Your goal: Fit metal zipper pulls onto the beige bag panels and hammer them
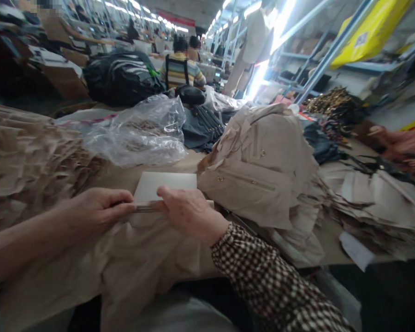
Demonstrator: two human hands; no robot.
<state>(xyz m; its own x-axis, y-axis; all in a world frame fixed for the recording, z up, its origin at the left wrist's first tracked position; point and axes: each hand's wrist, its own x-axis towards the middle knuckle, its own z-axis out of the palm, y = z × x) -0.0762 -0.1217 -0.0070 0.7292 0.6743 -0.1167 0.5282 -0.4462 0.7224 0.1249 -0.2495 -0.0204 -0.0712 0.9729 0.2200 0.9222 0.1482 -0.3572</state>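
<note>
A beige fabric piece [152, 258] hangs over the table's near edge, its upper edge folded at the front of a white board [169, 180]. My left hand [103, 207] pinches the left end of that folded edge between thumb and fingers. Farther right, my right hand [190, 212] is closed on the same edge, its thumb up and its fingers mostly hidden. A thin light strip shows past the right hand's far side. Just right of the board lies a heap of beige fabric pieces with zippers [259, 170].
Stacked beige cut pieces [31, 161] fill the left side, and more fabric stacks [383, 198] lie at right. Behind the board are a clear plastic bag [141, 131] and dark fabric [202, 127]. Farther back sits a person in a striped top [190, 71].
</note>
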